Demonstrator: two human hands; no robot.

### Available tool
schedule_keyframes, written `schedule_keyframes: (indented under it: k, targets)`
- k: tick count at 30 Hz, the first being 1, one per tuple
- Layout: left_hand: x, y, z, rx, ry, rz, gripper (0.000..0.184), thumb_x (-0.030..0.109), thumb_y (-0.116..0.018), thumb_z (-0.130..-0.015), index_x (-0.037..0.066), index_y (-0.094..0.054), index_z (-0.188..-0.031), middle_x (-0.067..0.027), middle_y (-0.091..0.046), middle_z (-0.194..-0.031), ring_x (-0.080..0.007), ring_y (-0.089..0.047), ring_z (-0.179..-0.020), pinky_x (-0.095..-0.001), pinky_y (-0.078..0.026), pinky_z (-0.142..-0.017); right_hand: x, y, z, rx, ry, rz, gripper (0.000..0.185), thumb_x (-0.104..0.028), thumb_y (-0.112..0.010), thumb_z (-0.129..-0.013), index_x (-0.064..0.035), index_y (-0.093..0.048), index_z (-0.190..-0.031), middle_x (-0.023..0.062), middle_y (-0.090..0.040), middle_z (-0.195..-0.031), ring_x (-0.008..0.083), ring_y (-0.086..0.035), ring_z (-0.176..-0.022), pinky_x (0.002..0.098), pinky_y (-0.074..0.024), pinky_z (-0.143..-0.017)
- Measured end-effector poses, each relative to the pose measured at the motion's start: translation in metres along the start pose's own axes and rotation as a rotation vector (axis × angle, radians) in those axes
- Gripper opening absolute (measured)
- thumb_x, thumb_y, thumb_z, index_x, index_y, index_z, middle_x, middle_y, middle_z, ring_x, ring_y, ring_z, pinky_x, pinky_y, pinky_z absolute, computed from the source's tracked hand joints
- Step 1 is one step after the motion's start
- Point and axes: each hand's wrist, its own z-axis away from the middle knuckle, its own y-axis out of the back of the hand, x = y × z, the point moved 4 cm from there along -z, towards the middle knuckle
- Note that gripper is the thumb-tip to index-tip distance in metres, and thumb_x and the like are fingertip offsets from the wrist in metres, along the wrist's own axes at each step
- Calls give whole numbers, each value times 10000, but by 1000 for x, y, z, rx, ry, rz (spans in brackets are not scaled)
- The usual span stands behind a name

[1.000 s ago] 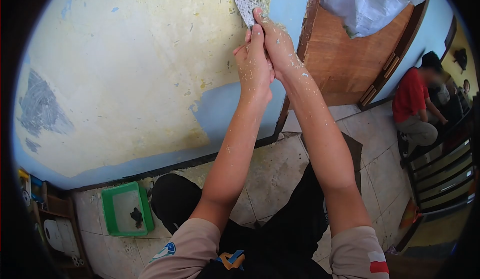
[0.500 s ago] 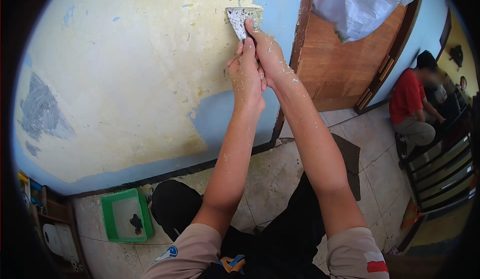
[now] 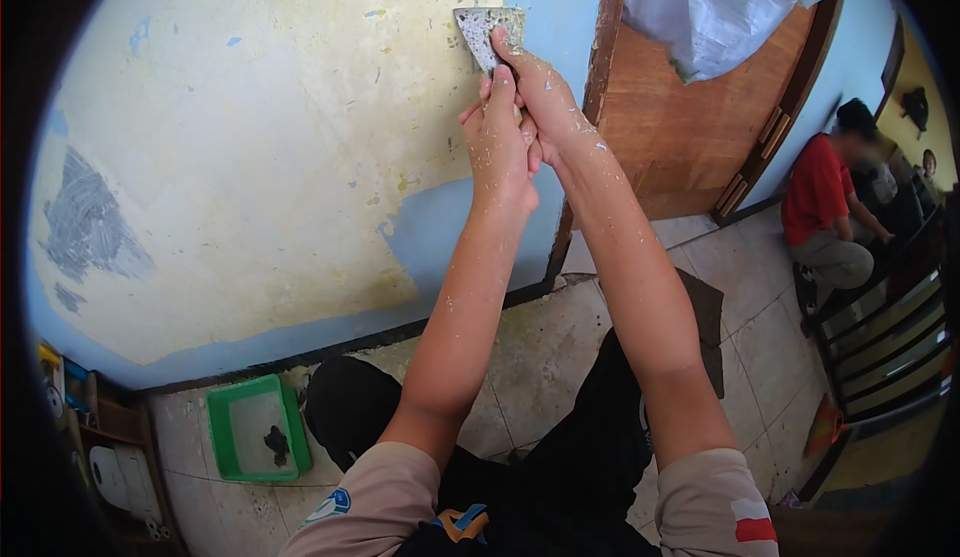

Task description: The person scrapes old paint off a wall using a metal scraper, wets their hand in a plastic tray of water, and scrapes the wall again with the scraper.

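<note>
Both my hands are closed round a paint scraper, whose wide metal blade is speckled with paint and lies against the wall. My right hand grips it from the right, with the thumb stretched up onto the blade. Just below and to the left, my left hand wraps the handle, its thumb pointing up. The handle is mostly hidden by my fingers. Flakes of paint cling to both hands and forearms. Around the blade the wall is bare cream, with blue paint left along its right side.
A green tray holding a dark object stands on the tiled floor at lower left, near a shelf. Right of the wall is a brown door with a hanging plastic bag. A person in a red shirt sits beyond, near a slatted black bench.
The scraper and both hands have moved slightly up along the wall. The grip looks the same.
</note>
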Motion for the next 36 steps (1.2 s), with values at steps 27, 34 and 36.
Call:
schedule_keyframes:
  k: [27, 34, 36]
  targets:
    - [-11, 23, 17, -134, 191, 1, 427, 531, -428, -1055, 139, -512, -909, 42, -378, -548, -83, -258, -391, -262, -211, -403, -21, 27, 42, 112, 1369, 1611, 549, 17, -684, -789, -65, -616, -1327, 107, -604, -1372, 314, -593, -1249, 398, -559, -969]
    - [-11, 24, 14, -210, 217, -27, 405, 499, -423, -1066, 151, -484, -868, 47, -354, -517, -82, -243, -374, -260, -202, -390, -12, 21, 23, 102, 1440, 1449, 657, -15, -720, -716, -74, -606, -1361, 83, -591, -1412, 300, -557, -1328, 386, -557, -1002]
    - [-10, 24, 14, -220, 200, -47, 395, 480, -423, -1071, 155, -470, -851, 48, -340, -504, -80, -228, -363, -259, -192, -374, -13, 21, 22, 108, 1446, 1437, 644, -15, -721, -711, -72, -620, -1345, 87, -607, -1392, 300, -576, -1308, 385, -565, -988]
